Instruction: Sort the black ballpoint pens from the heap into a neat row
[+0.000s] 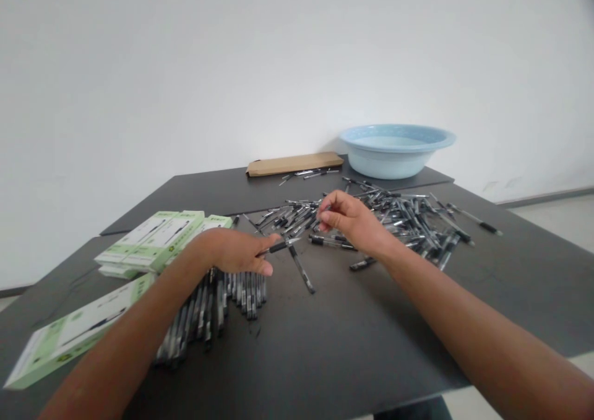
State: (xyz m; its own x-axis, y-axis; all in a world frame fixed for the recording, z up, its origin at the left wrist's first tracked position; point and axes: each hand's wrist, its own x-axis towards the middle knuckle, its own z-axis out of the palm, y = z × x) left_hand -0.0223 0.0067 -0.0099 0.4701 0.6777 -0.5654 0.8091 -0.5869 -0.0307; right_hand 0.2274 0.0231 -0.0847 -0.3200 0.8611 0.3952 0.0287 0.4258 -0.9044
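My left hand (239, 251) is closed on a black-gripped pen (277, 247), whose tip points to the right. Under and beside that hand lie several capped pens (204, 312) set side by side in rows. My right hand (346, 217) has thumb and fingers pinched together at the near edge of a loose heap of pens (408, 216); whatever is between the fingertips is too small to make out. Between the hands, a single pen (301, 270) rests slanted on the dark table (334, 346).
Green and white pen boxes (153, 237) are stacked at the left, with another box (83, 327) nearer me. At the back stand a light blue basin (394, 160) and a flat brown cardboard piece (294, 164). A few pens (320, 173) lie in front of the cardboard. A white wall rises behind.
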